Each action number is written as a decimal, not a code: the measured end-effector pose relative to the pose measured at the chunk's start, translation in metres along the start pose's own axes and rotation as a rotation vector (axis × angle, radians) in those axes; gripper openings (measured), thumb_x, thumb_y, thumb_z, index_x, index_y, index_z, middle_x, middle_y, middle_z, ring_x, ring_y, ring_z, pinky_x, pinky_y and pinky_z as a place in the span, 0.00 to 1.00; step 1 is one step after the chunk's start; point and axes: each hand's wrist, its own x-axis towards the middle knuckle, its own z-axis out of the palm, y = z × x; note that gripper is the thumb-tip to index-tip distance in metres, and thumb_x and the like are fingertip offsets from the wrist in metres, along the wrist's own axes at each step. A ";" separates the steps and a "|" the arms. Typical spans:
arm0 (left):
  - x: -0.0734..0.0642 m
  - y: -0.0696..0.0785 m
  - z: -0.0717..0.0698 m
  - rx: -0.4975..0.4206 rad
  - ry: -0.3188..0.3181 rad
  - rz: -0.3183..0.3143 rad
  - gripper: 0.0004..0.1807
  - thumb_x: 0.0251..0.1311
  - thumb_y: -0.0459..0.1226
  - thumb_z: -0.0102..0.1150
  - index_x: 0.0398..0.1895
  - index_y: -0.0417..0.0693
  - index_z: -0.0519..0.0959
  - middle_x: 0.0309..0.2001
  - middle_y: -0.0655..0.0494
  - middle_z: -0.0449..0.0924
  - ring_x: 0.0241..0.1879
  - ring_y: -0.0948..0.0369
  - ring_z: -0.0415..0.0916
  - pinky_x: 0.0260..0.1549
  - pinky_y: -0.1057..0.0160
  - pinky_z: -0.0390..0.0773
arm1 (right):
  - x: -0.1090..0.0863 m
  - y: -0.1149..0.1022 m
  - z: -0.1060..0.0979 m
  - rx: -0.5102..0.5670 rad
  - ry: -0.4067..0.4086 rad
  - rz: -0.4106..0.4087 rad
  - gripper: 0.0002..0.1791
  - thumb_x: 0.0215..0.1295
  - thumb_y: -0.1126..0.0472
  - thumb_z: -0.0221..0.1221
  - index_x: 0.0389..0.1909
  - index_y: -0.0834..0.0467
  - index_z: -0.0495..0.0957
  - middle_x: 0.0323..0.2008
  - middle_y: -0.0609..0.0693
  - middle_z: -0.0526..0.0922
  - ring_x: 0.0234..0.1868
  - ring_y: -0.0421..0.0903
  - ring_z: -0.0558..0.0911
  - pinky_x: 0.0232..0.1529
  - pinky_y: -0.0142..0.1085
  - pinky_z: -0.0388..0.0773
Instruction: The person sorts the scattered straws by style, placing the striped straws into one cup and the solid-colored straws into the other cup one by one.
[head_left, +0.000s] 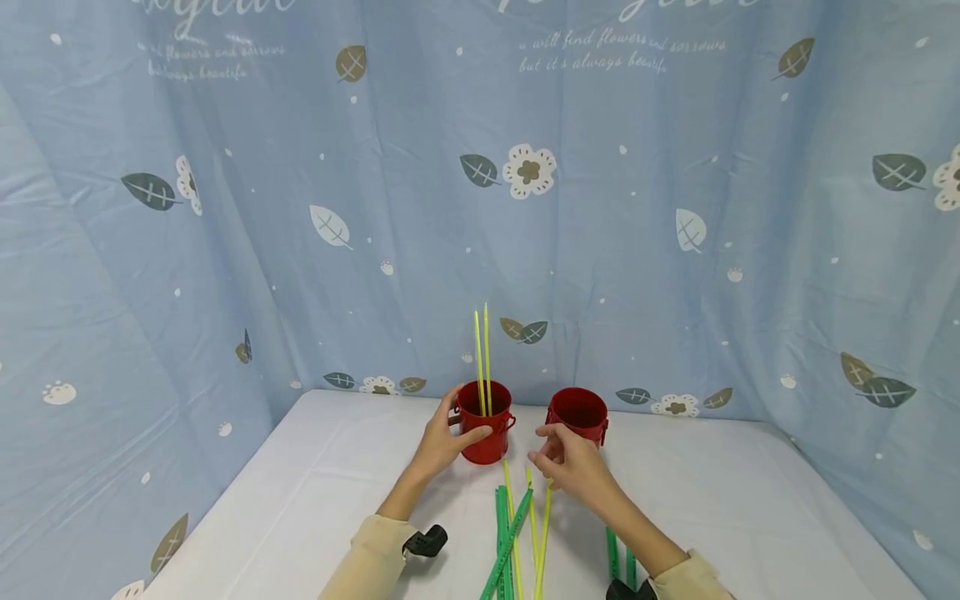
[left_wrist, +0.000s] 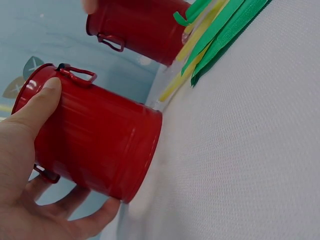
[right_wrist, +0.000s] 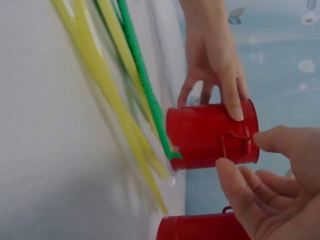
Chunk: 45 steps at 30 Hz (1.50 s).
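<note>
Two small red metal buckets with wire side handles stand near the back of the table. My left hand grips the left bucket, thumb across its front near the rim and fingers round the far side. Two thin yellow sticks rise upright out of it. Nearest to the right bucket, my right hand hovers in front with fingers loosely bent and nothing between them. In the right wrist view its thumb and forefinger overlap the held bucket. Yellow strips and green strips lie before the buckets.
More green strips lie beneath the right forearm. A white cloth covers the table. Directly behind the buckets hangs a blue curtain printed with leaves and flowers, which also runs along both sides.
</note>
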 end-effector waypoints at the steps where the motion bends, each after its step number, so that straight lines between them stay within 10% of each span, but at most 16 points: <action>1: 0.000 0.000 0.000 -0.003 0.001 0.007 0.50 0.55 0.45 0.71 0.77 0.50 0.52 0.69 0.44 0.65 0.62 0.43 0.71 0.56 0.45 0.78 | -0.002 0.001 0.000 -0.010 -0.008 0.008 0.21 0.59 0.60 0.69 0.52 0.60 0.77 0.27 0.46 0.79 0.20 0.38 0.77 0.21 0.26 0.78; 26: 0.001 0.001 -0.001 -0.013 -0.006 0.006 0.49 0.55 0.45 0.72 0.76 0.53 0.54 0.68 0.44 0.66 0.62 0.42 0.70 0.56 0.45 0.78 | -0.025 0.021 0.009 -0.102 -0.304 0.241 0.40 0.57 0.53 0.70 0.65 0.69 0.66 0.22 0.48 0.75 0.14 0.43 0.76 0.19 0.32 0.72; 35: 0.001 -0.001 -0.001 -0.006 -0.007 0.006 0.49 0.55 0.45 0.71 0.76 0.54 0.54 0.68 0.44 0.66 0.63 0.42 0.70 0.55 0.45 0.79 | -0.024 0.022 0.014 -0.196 -0.331 0.290 0.19 0.56 0.52 0.70 0.37 0.58 0.73 0.18 0.49 0.75 0.12 0.43 0.77 0.19 0.31 0.74; 45: 0.000 0.000 0.000 0.001 -0.004 -0.002 0.49 0.55 0.45 0.71 0.77 0.53 0.53 0.69 0.45 0.65 0.63 0.42 0.69 0.56 0.45 0.78 | -0.022 0.019 0.014 -0.228 -0.361 0.334 0.16 0.55 0.55 0.71 0.29 0.56 0.72 0.16 0.50 0.75 0.12 0.43 0.78 0.17 0.27 0.74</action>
